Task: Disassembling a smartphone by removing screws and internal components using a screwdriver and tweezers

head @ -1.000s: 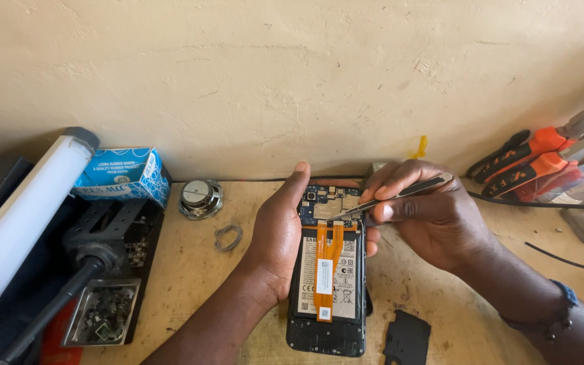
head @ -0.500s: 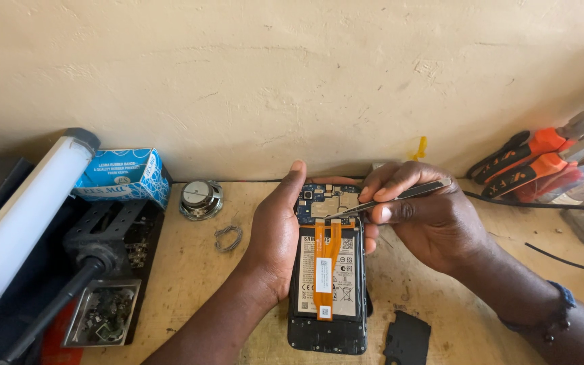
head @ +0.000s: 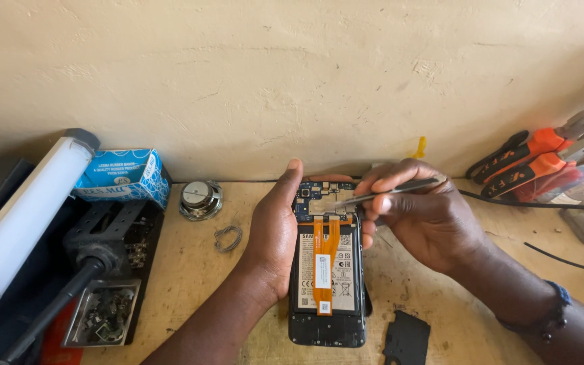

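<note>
A rough cream plaster wall (head: 292,74) backs a scuffed, pale wooden table (head: 190,270) where a smartphone (head: 326,270) lies open, back cover off. Left of the phone, a white tube lamp (head: 28,216) slants across a black metal stand (head: 113,236), and a small shallow metal tray (head: 99,323) below it holds a heap of tiny screws and dark parts. A blue cardboard box (head: 126,177) sits against the wall farther left of the phone; its contents do not show.

The phone's long axis runs away from the person, circuit-board end toward the wall, lower end toward the near table edge. A flat orange ribbon cable (head: 324,267) runs lengthwise down its pale battery.

The left hand (head: 275,236) cups the phone's left side, fingers wrapped under, thumb stretched up along the edge. The right hand (head: 427,220), just right of the phone, has its grip pressed together on slim metal tweezers (head: 383,195), whose tips point left onto the circuit board at the phone's top.

Orange-handled pliers (head: 542,159) lean at the wall well right of the phone. A flat black plastic piece (head: 407,338) lies beside the phone's lower right corner. A round metal speaker (head: 199,199) and a small bent wire ring (head: 228,238) lie left of the phone.
</note>
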